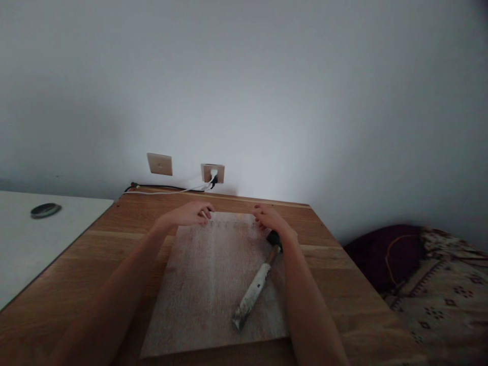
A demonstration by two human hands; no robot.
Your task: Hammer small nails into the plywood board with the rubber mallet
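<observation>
A pale, reddish wooden board (202, 284) lies flat on the brown table, with a row of small marks or nails (226, 224) near its far edge. My left hand (190, 213) is at the board's far left corner. Its fingers are curled together, and what they may pinch is too small to make out. At the far right corner is my right hand (270, 217), its fingers loosely bent and apart over the edge. A hammer (253, 291) rests slantwise on the board, its white-covered handle toward me. My right wrist partly hides its black head.
Behind the wooden table (328, 274) rises a white wall with a socket (208, 173) and a blank plate (160, 164). White and black cables (168, 191) run along the table's back edge. A white surface (23, 244) with a dark round dish (46, 210) is left; patterned fabric (446, 300) lies right.
</observation>
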